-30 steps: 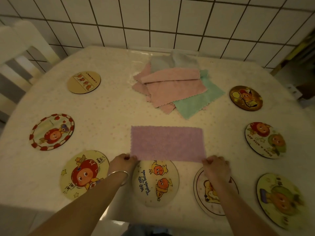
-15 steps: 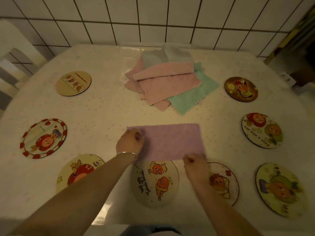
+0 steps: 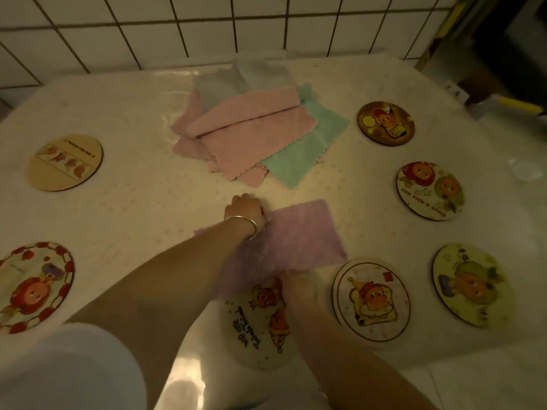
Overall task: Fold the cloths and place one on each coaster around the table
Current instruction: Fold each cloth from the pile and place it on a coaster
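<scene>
Partly blurred, left hand (image 3: 244, 209) grip pinching purple cloth (image 3: 299, 235), right hand (image 3: 296, 284) grip unclear, smeared.

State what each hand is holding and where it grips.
Left hand grips the purple cloth at its far left corner; right hand grips its near edge.

The purple cloth (image 3: 299, 241) no longer lies as a flat, square-on rectangle near the desk edge; it now sits skewed, its left part bunched and lifted. The left hand (image 3: 244, 210), a second ago at the cloth's near left corner, has travelled up and across and now pinches the cloth at its far edge, forearm lying over the fabric. The right hand (image 3: 296, 284) has slid left from the near right corner to the near edge's middle; its grip is blurred, probably pinching.
</scene>
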